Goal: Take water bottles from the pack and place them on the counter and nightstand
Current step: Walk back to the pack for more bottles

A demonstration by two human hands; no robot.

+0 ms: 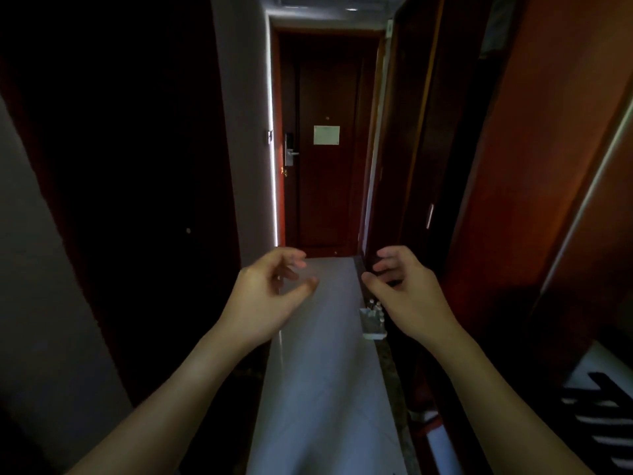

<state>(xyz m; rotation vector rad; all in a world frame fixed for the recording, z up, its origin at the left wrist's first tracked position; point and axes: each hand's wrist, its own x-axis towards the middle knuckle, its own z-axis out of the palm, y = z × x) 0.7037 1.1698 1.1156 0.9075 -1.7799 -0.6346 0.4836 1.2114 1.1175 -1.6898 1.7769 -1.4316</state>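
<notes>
Risk: hallway very dim, so pack of water bottles (372, 318) on floor by right wall easy to misjudge; reach w/ poor depth cue could knock bottles over or give weak grip. Pack partly hidden behind right hand (407, 296), count unclear. Both arms were stretched fwd at chest height, palms facing inward. Left hand (270, 296) fingers loosely curled, holding nothing; right same, empty. Entry door (325, 159) ahead shut. Counter, nightstand not seen.

Two bare forearms reach in from the near edge, with no sleeves showing. The left hand (270, 296) and the right hand (407, 293) wear no gloves, rings or watch.
</notes>
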